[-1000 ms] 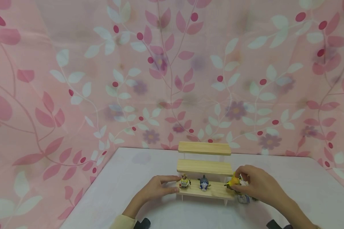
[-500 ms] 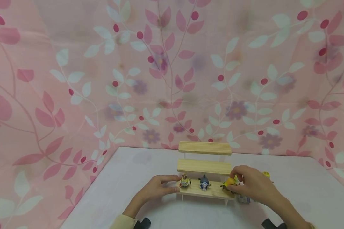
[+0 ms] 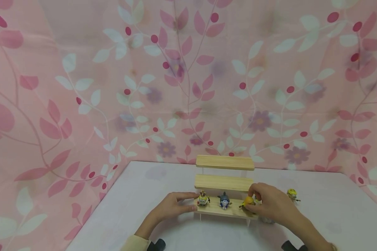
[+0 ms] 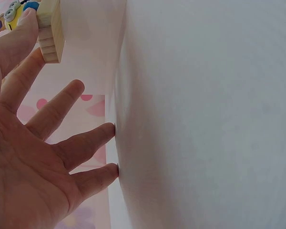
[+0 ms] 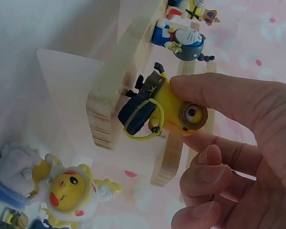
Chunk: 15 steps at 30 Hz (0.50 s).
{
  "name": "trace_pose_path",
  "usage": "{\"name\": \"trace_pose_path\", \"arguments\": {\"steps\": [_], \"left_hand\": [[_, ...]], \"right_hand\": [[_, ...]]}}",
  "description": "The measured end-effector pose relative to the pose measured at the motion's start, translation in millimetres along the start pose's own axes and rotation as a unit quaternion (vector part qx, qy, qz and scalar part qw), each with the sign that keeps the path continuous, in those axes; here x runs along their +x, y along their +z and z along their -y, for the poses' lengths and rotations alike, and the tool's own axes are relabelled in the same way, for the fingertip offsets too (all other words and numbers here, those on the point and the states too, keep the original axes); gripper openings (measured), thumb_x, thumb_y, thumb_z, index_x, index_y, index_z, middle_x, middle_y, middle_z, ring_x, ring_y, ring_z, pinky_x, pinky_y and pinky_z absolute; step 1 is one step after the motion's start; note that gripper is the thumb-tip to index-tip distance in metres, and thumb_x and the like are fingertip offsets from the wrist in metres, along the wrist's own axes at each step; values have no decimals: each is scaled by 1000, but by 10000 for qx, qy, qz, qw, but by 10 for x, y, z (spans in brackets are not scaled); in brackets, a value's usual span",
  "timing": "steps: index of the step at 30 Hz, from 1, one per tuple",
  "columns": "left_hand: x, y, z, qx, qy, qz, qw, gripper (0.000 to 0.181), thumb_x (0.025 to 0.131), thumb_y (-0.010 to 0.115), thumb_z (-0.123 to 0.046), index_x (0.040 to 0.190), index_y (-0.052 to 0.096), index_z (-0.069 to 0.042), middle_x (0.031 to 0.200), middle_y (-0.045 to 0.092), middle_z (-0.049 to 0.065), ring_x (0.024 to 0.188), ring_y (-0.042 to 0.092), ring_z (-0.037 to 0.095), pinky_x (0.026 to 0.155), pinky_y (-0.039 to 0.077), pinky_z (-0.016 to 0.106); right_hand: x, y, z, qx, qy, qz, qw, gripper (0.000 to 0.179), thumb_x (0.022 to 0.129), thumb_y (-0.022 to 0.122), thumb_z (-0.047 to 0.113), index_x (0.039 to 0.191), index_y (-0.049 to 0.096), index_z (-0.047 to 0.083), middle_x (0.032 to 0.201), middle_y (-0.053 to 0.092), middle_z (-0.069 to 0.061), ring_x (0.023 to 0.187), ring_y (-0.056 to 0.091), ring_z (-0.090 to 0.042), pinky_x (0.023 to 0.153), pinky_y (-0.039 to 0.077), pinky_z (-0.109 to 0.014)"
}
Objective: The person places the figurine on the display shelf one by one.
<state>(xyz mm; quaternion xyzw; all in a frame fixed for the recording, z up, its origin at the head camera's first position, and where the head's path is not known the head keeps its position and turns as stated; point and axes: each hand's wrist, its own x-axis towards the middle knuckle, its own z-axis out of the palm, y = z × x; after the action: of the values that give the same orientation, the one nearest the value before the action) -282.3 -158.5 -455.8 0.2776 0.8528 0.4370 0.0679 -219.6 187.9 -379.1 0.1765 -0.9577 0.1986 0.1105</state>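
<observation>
My right hand (image 3: pixel 278 202) pinches a one-eyed yellow Minion figurine (image 5: pixel 174 112) between thumb and fingers, at the right end of the bottom step of a three-tier wooden display shelf (image 3: pixel 224 182). In the right wrist view its dark feet point toward the board and a yellow-trimmed dark bag hangs at its side. On the same step stand a blue-and-white cat figurine (image 3: pixel 224 201) in a dark hat and another Minion figurine (image 3: pixel 202 199) with a crown. My left hand (image 4: pixel 33 157) touches the board's left end with thumb and index finger, other fingers straight and spread.
A yellow figurine (image 3: pixel 292 194) stands on the white table (image 3: pixel 128 195) to the right of the shelf. Below the shelf's right end is a yellow-faced figurine (image 5: pixel 64 191) in a white hood, with others partly cut off beside it. A pink floral cloth (image 3: pixel 188 69) hangs behind.
My right hand has moved left with the Minion figurine, from the shelf's right edge in over the bottom step. The yellow figurine behind it has come into view. My left hand stays put.
</observation>
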Motion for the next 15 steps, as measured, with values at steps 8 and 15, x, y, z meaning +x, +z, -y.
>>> {"name": "trace_pose_path", "arguments": {"steps": [8, 15], "left_hand": [[9, 1, -2, 25, 5, 4, 10000, 44, 86, 75, -44, 127, 69, -29, 126, 63, -18, 127, 53, 16, 107, 41, 50], [3, -3, 2, -26, 119, 27, 9999, 44, 87, 75, -43, 127, 69, -27, 127, 63, -15, 127, 53, 17, 107, 41, 51]], "right_hand": [[-23, 20, 15, -302, 14, -162, 9994, 32, 72, 87, 38, 86, 62, 25, 74, 50, 10, 62, 41, -4, 49, 34, -21], [-37, 65, 23, -269, 170, -2, 9995, 35, 71, 87, 44, 87, 59, 29, 72, 46, 11, 59, 37, -5, 48, 28, -21]]}}
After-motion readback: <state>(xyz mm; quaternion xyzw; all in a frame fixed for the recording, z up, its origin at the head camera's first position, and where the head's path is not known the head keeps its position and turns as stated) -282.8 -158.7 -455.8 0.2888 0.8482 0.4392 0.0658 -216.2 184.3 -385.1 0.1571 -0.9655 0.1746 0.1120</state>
